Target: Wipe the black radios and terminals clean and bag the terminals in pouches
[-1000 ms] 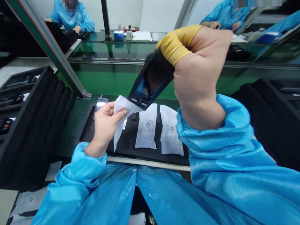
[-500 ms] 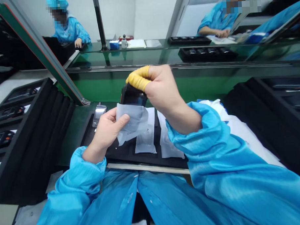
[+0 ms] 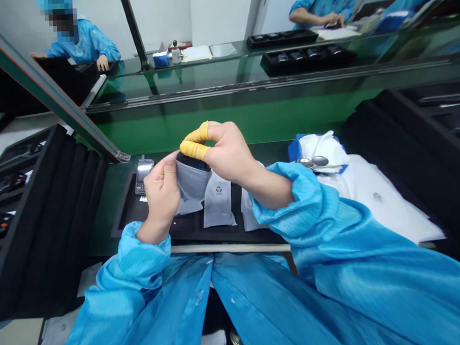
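Note:
A black handheld device (image 3: 194, 162) sits mostly inside a translucent white plastic bag (image 3: 194, 184), with only its top end showing. My left hand (image 3: 162, 188) is closed on the bag's left edge near its mouth. With yellow finger cots on thumb and forefinger, my right hand (image 3: 223, 150) pinches the device's top end. Below, a black foam tray (image 3: 187, 230) holds another bagged item (image 3: 219, 201) marked CPE, and a further bag (image 3: 250, 212) lies partly under my right wrist. An unbagged grey handheld device (image 3: 143, 175) with a screen lies at the tray's left end.
Stacked black foam trays (image 3: 44, 211) with devices stand at left; more black trays (image 3: 415, 134) rise at right. White bags (image 3: 383, 196) spread beside a blue box (image 3: 294, 148), with two spoon-like metal pieces (image 3: 313, 161) near it. Co-workers sit behind the green partition (image 3: 250, 113).
The device has slid deeper into the bag. My left hand has moved up along the bag's edge, and my right hand has come down with the device. The camera view has shifted slightly.

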`<state>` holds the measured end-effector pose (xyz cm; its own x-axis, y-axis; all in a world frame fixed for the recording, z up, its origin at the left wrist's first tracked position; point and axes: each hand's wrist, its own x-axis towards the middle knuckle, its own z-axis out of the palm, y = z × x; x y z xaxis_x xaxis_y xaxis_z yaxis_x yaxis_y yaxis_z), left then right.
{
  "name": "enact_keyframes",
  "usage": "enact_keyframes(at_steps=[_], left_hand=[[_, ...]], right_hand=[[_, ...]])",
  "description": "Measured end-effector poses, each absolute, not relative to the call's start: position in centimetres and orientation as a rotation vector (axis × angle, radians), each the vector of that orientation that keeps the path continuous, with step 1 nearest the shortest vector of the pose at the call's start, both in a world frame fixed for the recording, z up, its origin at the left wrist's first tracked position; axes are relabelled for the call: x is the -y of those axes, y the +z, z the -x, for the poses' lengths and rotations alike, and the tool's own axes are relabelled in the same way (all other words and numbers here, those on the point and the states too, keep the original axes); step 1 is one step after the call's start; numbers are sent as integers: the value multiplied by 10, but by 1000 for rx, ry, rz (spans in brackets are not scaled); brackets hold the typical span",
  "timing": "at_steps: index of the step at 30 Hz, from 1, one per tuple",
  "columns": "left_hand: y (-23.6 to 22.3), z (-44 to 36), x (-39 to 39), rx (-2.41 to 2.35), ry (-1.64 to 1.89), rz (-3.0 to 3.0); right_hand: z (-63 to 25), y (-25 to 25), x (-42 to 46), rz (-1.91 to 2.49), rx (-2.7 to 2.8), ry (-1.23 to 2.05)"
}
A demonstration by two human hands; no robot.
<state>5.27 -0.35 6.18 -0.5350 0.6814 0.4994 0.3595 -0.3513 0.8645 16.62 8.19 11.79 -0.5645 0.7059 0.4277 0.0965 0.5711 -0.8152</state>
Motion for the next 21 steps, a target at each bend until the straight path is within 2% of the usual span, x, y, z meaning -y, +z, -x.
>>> enact_keyframes(at_steps=[7, 13, 17, 21], left_hand=[[88, -54, 5, -1662, 2139, -1535], [122, -61, 8, -1546, 2214, -1675], [121, -50, 1, -1473, 2150, -1576], [99, -21, -2, -1435, 1974, -1471]], right_hand=[[-183, 110, -85, 501, 1988, 1063], [-181, 81, -90, 343, 2158, 1449], [-170, 72, -75, 376, 2075, 1580], [-160, 66, -70, 631, 1991, 1531]])
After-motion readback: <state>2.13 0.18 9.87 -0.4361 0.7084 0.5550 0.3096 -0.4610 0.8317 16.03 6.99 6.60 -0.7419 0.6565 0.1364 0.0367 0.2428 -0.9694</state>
